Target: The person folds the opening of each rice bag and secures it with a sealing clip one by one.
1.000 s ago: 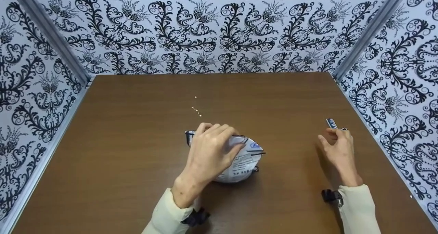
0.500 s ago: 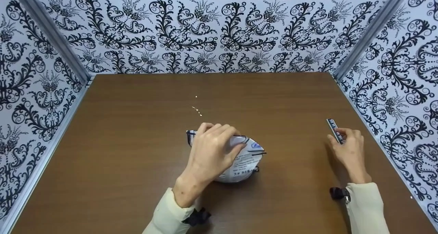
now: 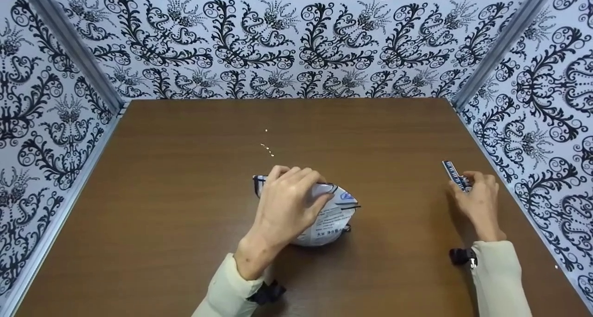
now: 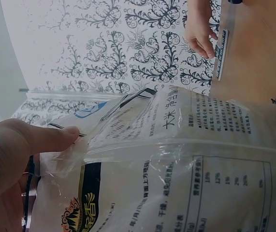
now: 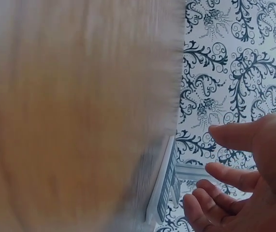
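Observation:
My left hand (image 3: 285, 201) grips the gathered top of a clear and white plastic bag of rice (image 3: 324, 224), which rests on the table. Printed text and a black-and-gold emblem show on the bag (image 4: 176, 188) in the left wrist view, with my thumb pressed flat across its upper part. Far to the right, my right hand (image 3: 479, 199) hovers low beside a narrow blue-and-white patterned strip (image 3: 451, 171) that looks like a bag clip. In the right wrist view, thumb and fingers are spread apart with nothing between them, and the strip (image 5: 163, 186) lies beyond the fingertips.
Several pale grains (image 3: 267, 149) are scattered on the brown table (image 3: 185, 168) behind the bag. Patterned wall panels (image 3: 278, 39) close off the back and both sides, joined by grey metal posts (image 3: 69, 48).
My right hand has shifted rightward from over the strip to its right side, so more of the strip shows. My left hand and the bag have stayed in place.

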`<state>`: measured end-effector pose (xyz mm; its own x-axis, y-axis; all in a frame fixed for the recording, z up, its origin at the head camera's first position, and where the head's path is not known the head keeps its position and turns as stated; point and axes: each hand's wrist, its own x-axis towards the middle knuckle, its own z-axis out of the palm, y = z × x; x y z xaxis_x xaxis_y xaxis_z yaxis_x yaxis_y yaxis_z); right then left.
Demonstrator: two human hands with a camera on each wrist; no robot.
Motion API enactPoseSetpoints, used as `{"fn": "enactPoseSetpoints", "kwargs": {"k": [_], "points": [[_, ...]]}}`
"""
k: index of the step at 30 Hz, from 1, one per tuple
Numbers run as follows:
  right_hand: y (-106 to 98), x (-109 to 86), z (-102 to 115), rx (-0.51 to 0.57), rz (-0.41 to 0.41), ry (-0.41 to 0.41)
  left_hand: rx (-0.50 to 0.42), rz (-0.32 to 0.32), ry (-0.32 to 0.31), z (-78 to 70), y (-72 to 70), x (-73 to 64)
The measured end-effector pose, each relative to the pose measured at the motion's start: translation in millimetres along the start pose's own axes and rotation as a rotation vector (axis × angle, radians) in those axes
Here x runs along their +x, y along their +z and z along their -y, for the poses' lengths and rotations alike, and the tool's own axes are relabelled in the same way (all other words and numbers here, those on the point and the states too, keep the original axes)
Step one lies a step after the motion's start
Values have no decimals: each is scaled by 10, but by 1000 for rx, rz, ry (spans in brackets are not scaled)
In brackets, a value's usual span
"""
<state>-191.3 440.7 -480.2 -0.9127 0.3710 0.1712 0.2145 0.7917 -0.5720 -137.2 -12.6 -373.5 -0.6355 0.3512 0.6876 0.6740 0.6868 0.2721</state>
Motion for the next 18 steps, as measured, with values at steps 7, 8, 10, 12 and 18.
{"fn": "enactPoseSetpoints", "kwargs": {"k": [7, 8, 10, 12, 18], "points": [[1, 53, -46, -6, 4, 6, 0, 8, -7, -6, -1, -8], [-1, 57, -53, -5, 1, 3, -1, 6, -8, -7, -1, -8], [-5, 69, -68, -5, -5, -1, 2, 2, -7, -8, 2, -10], [-9, 82, -79, -3, -4, 3, 9, -2, -4, -11, 3, -10], [-18, 132, -128, -7, 9, 37, 17, -9, 5, -19, 14, -9]]}}
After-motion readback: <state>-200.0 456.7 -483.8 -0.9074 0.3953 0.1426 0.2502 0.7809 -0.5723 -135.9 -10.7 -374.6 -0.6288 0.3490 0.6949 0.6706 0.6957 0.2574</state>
